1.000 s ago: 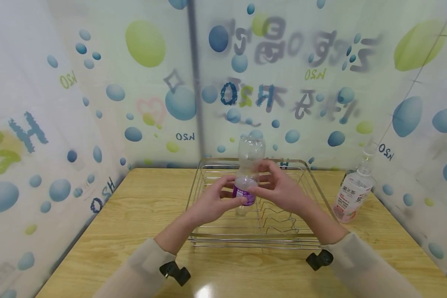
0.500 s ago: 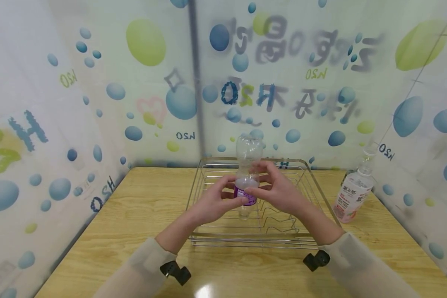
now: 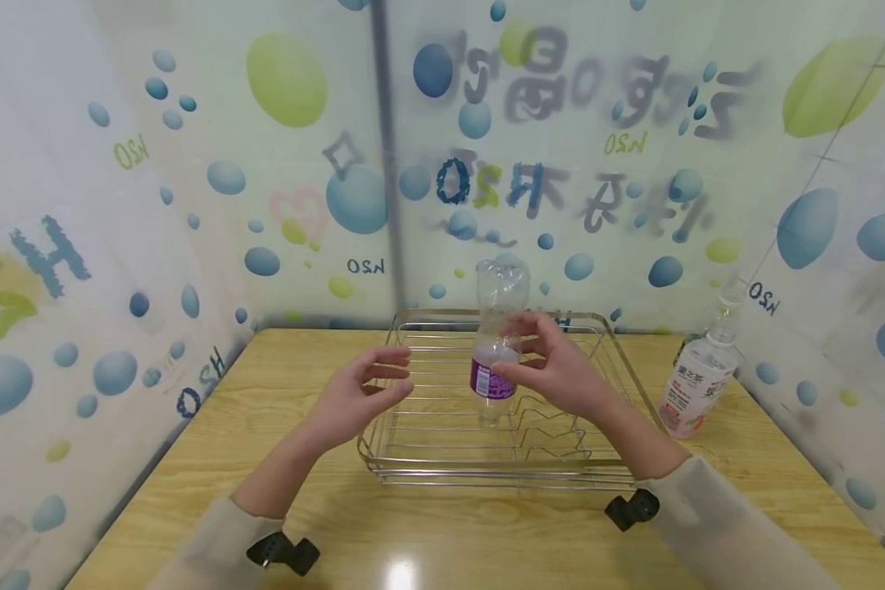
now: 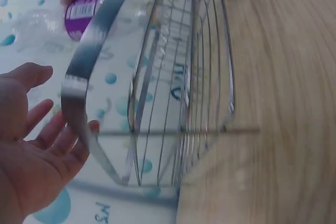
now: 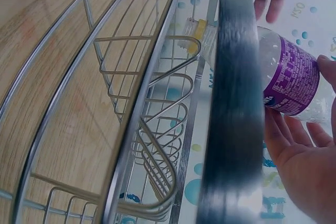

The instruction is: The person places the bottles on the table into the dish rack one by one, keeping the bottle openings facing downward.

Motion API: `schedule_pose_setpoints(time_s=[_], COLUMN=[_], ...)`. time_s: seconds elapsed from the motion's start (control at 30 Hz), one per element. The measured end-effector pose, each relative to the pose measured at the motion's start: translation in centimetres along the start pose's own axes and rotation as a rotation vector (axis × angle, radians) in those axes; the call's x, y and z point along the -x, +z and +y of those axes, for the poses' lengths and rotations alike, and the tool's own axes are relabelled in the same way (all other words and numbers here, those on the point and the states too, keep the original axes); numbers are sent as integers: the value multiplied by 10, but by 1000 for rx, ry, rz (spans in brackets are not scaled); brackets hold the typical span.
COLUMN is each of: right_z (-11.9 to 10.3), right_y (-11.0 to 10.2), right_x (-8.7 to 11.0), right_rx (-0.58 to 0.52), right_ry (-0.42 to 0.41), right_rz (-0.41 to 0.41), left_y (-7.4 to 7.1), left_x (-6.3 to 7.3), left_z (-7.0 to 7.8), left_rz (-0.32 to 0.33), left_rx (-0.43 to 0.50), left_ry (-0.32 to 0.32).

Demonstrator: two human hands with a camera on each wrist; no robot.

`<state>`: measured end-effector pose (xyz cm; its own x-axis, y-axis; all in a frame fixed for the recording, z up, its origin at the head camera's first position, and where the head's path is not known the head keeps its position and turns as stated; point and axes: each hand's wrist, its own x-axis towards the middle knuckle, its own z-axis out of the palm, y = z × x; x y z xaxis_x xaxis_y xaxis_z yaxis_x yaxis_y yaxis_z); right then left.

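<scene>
A clear plastic bottle with a purple label is held upside down, its neck pointing down inside the metal wire rack. My right hand grips it at the label from the right, thumb in front. In the right wrist view, a yellow ring shows at the neck of the bottle, and the rack's rim hides part of its shoulder. My left hand hovers over the rack's left side, apart from the bottle, with loosely bent fingers and nothing in them. The left wrist view shows its open palm beside the rim.
A clear bottle with a white and pink label stands on the wooden table, to the right of the rack. Zigzag wire dividers fill the rack's right half. Patterned curtains enclose the table at the back and sides.
My left hand has let go of the bottle and moved left. The right hand still holds the bottle, which has shifted slightly right. The rack's front left corner looks shifted slightly left.
</scene>
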<state>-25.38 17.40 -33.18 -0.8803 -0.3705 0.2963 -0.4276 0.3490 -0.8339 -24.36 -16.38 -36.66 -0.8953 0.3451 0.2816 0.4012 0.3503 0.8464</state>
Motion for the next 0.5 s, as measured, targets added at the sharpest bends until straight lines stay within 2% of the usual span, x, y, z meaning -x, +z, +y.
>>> schedule_pose_setpoints(time_s=[0.13, 0.2, 0.3, 0.4, 0.5], right_z=[0, 0, -1, -1, -1], right_y=[-1, -1, -1, -1, -1], right_x=[-1, -1, -1, -2, -4], right_rx=[1, 2, 4, 7, 14], right_ry=[5, 7, 5, 6, 8], right_rz=[-3, -4, -4, -1, 2], left_y=[-15, -19, -21, -22, -20], left_x=[13, 19, 26, 31, 33], left_z=[-16, -25, -36, -45, -50], left_rz=[83, 95, 62, 2, -49], left_rx=[-86, -123, -130, -95, -49], left_ry=[38, 25, -23, -84, -106])
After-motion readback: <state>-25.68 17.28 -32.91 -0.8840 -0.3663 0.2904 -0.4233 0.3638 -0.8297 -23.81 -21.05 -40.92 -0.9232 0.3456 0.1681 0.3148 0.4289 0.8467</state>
